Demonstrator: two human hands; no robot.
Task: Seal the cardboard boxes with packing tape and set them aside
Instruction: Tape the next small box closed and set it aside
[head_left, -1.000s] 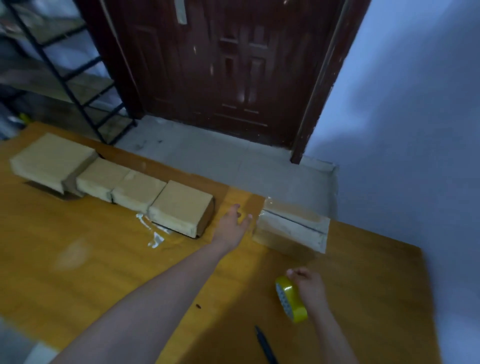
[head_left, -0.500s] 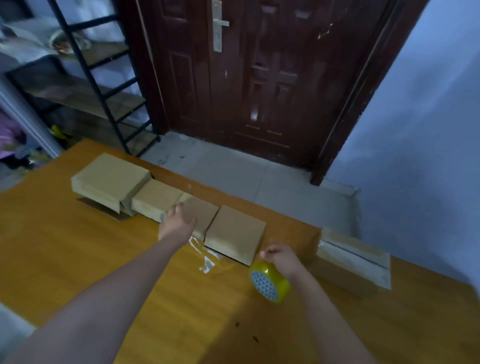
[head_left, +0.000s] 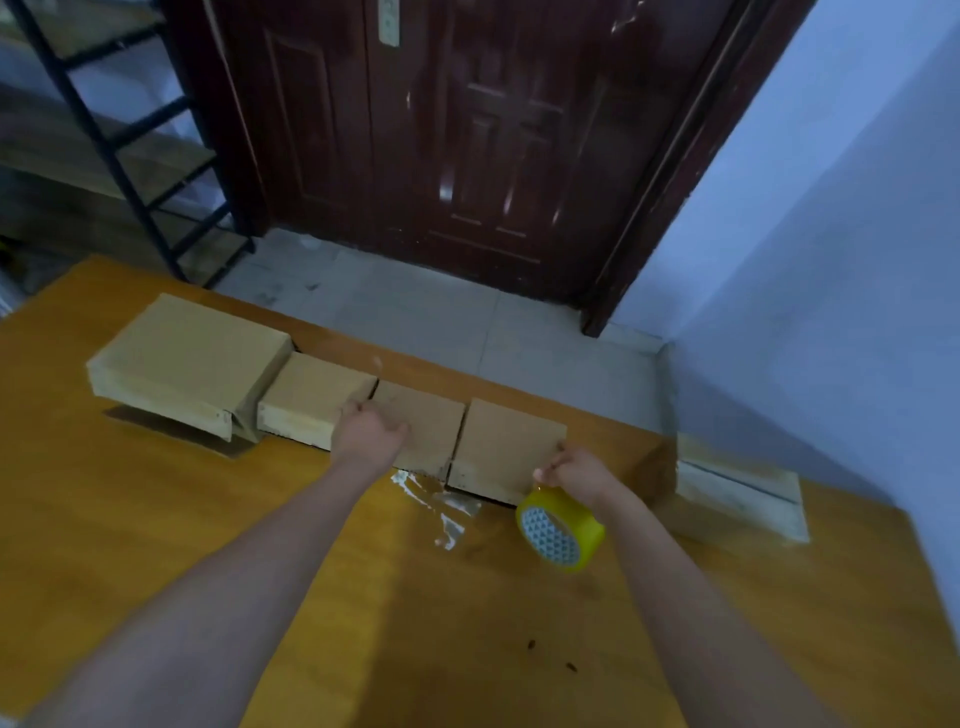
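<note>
Several brown cardboard boxes line the far edge of the wooden table (head_left: 156, 545): a large one (head_left: 192, 353) at the left, then three smaller ones (head_left: 311, 395), (head_left: 426, 421), (head_left: 511, 441). My left hand (head_left: 366, 431) grips the near left corner of the middle small box. My right hand (head_left: 576, 470) holds a yellow tape roll (head_left: 558, 530) and its fingers touch the near right corner of the rightmost small box. A taped box (head_left: 737, 483) lies apart at the right.
A crumpled strip of clear tape (head_left: 441, 504) lies on the table in front of the boxes. Beyond the table edge are a tiled floor, a dark red door (head_left: 467, 130), a black metal shelf (head_left: 130, 156) at the left and a pale wall at the right.
My left hand moved from the taped box at the right across to the row of small boxes. My right hand carried the tape roll up to the rightmost small box. The view swung left.
</note>
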